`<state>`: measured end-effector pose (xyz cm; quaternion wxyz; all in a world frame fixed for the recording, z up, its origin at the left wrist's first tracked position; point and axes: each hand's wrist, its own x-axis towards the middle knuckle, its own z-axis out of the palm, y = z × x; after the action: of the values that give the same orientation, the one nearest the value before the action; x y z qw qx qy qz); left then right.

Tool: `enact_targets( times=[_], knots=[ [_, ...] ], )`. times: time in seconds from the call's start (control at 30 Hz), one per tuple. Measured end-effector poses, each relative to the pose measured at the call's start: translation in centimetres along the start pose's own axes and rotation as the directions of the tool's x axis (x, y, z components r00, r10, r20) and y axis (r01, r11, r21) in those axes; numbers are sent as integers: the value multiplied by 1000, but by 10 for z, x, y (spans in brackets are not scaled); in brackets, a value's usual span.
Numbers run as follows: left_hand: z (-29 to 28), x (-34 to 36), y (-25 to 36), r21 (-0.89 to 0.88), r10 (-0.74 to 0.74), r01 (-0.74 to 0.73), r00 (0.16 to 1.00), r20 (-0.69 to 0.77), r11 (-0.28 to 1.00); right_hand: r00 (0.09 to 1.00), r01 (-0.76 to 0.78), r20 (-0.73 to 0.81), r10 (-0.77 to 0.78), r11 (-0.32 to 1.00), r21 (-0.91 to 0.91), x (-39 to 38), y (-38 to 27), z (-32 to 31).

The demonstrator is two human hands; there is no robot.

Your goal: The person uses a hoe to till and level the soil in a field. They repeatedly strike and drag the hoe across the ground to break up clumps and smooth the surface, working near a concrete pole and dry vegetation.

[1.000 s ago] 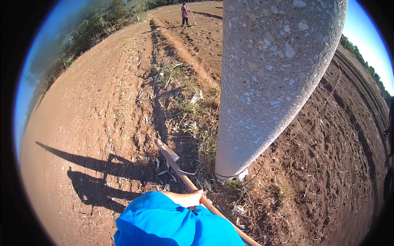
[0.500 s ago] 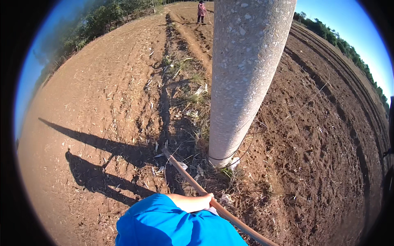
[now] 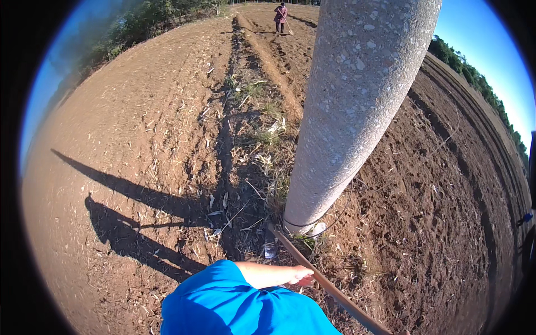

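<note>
A hoe with a long, light wooden handle [image 3: 341, 300] slants from the lower edge up to the foot of a concrete pole [image 3: 357, 111]. Near its far end, a pale, flat piece that looks like the blade [image 3: 270, 249] rests low among dry stalks, partly in shade. My left hand [image 3: 300, 274], reaching out of a blue sleeve [image 3: 223, 301], is closed around the middle of the handle. Only a sliver of skin, apparently my right hand [image 3: 404, 333], shows beside the handle at the lower edge; its fingers are hidden.
Thin wire loops around the pole's base, with grass tufts and a pale lump beside it. A strip of dry stalks [image 3: 262, 134] runs ahead between tilled soil on both sides. Far ahead stands another person [image 3: 281, 19] with a long-handled tool. Trees line the field.
The hoe's far end has moved right, from left of the pole to beside its foot. My left hand has shifted slightly right with the handle. The pole sits further right in view.
</note>
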<state>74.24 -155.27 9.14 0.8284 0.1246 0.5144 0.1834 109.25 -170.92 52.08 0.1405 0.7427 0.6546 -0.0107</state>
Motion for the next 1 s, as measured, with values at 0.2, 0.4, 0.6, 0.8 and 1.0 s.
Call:
enact_targets(
  times=[0.2, 0.4, 0.6, 0.8, 1.0],
  knots=[
    [-103, -28, 39, 45, 151, -144, 929, -338, 988, 996, -11, -85, 21, 993, 120, 15, 2, -11],
    [-211, -70, -47, 155, 188, -111, 693, -696, 982, 996, 45, -77, -34, 989, 144, 22, 17, -8],
    [-180, -96, -137, 71, 54, 3, 619, -784, 997, 981, 124, -159, -114, 991, 58, 26, 40, 1],
    [-151, -87, -184, -63, -2, -35, 865, -501, 997, 975, 162, -179, -129, 970, 183, 26, 50, 19],
    [-87, -69, -168, 180, 128, -34, 831, -541, 983, 976, 167, -176, -128, 959, 230, 13, 59, 33]
  ],
)
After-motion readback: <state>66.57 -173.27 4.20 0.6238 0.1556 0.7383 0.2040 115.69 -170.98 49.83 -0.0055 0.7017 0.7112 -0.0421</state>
